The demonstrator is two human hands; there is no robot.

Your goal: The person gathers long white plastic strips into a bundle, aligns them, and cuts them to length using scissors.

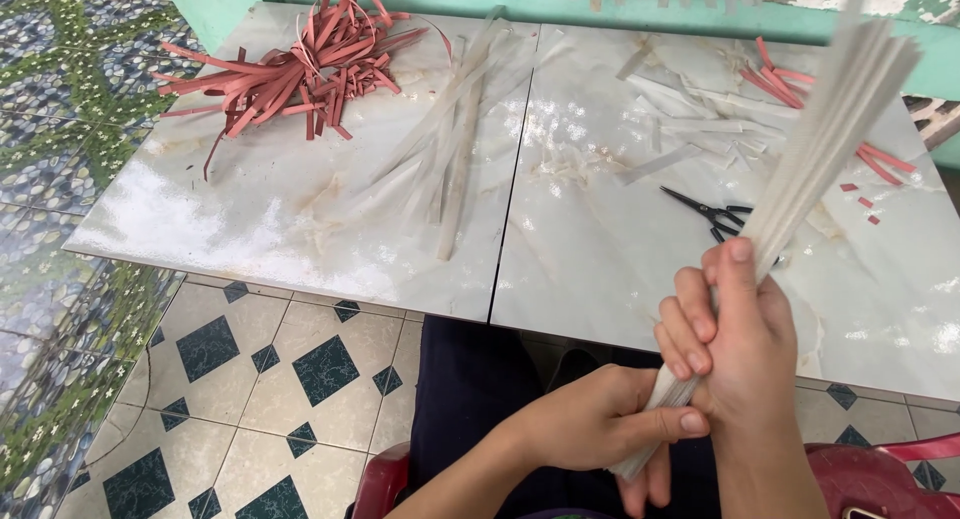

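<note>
Marble table [300, 229]; both hands grip white strip bundle [820, 149].

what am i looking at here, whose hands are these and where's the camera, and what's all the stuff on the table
There is no machine here. The one picture comes from a camera worn on a person's head, looking down, so the two bare hands are that person's own. They seem to be seated on a red plastic chair at a pale marble-look table.

Both hands hold one bundle of long white strips, blurred where it fans upward. The right hand wraps it higher up; the left hand has its grip near the lower end.

On the table lie a heap of red strips, loose white strips, black scissors and more white and red scraps at the far right. The floor is patterned tile.
</note>
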